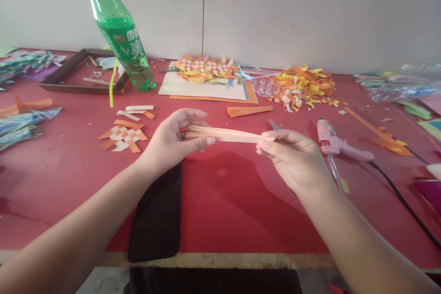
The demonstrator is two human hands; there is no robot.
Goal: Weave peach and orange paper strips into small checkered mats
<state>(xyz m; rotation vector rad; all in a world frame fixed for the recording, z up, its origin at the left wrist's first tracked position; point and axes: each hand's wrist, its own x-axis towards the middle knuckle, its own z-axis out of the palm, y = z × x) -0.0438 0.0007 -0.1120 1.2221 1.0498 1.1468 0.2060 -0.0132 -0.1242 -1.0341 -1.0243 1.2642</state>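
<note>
A thin bundle of pale peach paper strips (pixel 232 135) is held level above the red table, between both hands. My left hand (pixel 172 138) is closed round the left end, its thumb along the front. At the right end the strips come together, pinched between the thumb and fingers of my right hand (pixel 291 156). A small woven orange-and-white paper piece (pixel 126 135) lies on the table to the left of my left hand. Beyond the strips rests a folded bundle of orange strips (pixel 250 110). A pointed grey tip (pixel 274 124) shows just behind my right fingers.
A pink glue gun (pixel 329 140) with a black cord lies at right. A black phone (pixel 158 216) sits under my left forearm. Farther back are a green bottle (pixel 126 41), a dark frame (pixel 51 86), a white sheet (pixel 206 93) and a pile of orange and yellow paper pieces (pixel 299 85).
</note>
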